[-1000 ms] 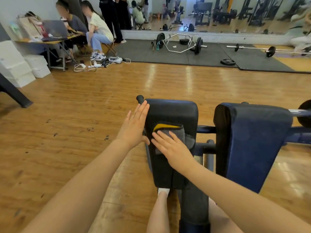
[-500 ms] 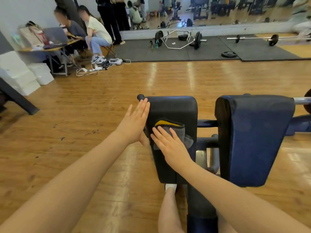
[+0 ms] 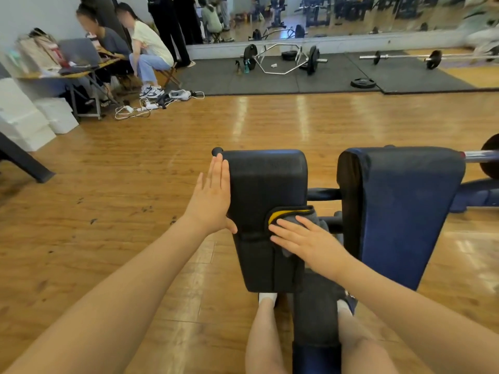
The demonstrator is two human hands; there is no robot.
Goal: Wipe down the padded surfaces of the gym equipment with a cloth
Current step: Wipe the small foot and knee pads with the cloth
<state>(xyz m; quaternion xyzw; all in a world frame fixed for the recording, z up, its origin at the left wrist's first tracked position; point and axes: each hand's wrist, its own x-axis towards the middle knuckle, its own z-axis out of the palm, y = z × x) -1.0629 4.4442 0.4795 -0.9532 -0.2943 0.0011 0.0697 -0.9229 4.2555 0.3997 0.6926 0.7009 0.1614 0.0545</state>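
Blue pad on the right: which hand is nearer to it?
Right. The right hand presses the cloth on the black pad, close beside the blue pad. The left hand rests on the black pad's far edge.

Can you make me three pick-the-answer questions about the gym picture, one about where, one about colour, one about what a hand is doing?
1. Where is the cloth?
A. on the floor
B. on the black pad
C. on the blue pad

2. What colour is the cloth's edge?
A. yellow
B. red
C. green

3. What is the right hand doing?
A. hanging free
B. gripping a barbell
C. pressing flat on the cloth

Answers: 1 B, it lies against the black pad. 2 A, a yellow strip shows. 3 C, straight fingers rest on it.
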